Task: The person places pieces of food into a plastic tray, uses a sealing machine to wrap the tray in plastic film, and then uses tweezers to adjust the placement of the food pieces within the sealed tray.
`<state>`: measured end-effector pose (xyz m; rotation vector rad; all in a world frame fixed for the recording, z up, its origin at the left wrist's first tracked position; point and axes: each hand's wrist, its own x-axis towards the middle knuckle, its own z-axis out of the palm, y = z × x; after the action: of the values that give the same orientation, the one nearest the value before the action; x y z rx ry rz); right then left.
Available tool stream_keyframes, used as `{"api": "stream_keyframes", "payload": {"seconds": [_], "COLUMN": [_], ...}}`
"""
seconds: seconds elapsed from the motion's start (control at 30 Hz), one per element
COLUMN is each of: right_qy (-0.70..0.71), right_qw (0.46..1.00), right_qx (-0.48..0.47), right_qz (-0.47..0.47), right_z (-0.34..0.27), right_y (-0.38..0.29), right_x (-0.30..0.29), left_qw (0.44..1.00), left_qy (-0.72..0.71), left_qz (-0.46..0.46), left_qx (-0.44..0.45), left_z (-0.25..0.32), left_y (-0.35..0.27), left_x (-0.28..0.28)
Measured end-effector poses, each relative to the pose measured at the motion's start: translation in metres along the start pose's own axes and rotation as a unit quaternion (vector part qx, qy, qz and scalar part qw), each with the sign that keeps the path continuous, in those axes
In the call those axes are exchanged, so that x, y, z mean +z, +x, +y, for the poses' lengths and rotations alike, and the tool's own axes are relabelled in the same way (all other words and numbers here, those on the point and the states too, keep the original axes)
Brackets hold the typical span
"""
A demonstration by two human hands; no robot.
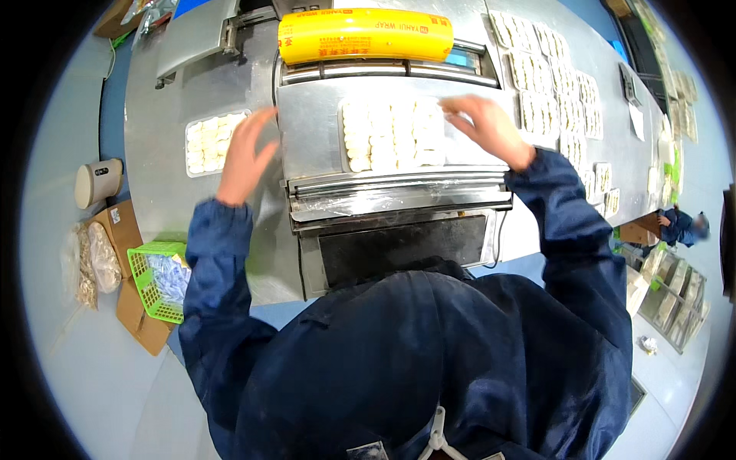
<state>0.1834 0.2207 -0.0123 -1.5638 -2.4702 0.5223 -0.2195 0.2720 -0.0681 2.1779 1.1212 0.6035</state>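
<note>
A clear plastic tray (391, 138) filled with rows of pale dough pieces sits on the metal plate of a wrapping machine (310, 123). My right hand (489, 126) is over its upper right corner, thumb and fingers parted; whether the fingertips touch the tray I cannot tell. Further left, my left hand (248, 158) hovers with fingers spread, holding nothing. It partly covers the right side of a second tray of dough pieces (210, 144). Behind the plate lies a large yellow roll of Yahui wrap (365, 35). Both hands are slightly blurred.
Several filled trays (552, 86) stand on the right part of the steel table (621, 149). A metal bar (402, 201) runs along the machine's front edge. A green basket (155, 282) is at lower left. Far right, a person (684, 225) is near a rack (678, 293).
</note>
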Motion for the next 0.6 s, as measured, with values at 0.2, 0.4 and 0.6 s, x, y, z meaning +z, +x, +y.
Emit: {"api": "stream_keyframes", "payload": {"seconds": [0.2, 0.4, 0.6], "right_qy": [-0.143, -0.05, 0.391], "right_qw": [0.975, 0.993, 0.884], "right_qx": [-0.152, -0.1, 0.181], "right_qz": [-0.073, 0.029, 0.183], "right_z": [-0.018, -0.027, -0.043], "right_y": [-0.103, -0.107, -0.136], "right_x": [0.024, 0.068, 0.087], "left_qw": [0.98, 0.985, 0.999], "left_qy": [0.156, 0.111, -0.024], "left_qz": [-0.105, -0.097, 0.005], "left_qx": [0.062, 0.093, -0.039], "left_z": [0.049, 0.055, 0.058], "left_y": [-0.073, -0.067, -0.082], "left_x": [0.025, 0.041, 0.048]}}
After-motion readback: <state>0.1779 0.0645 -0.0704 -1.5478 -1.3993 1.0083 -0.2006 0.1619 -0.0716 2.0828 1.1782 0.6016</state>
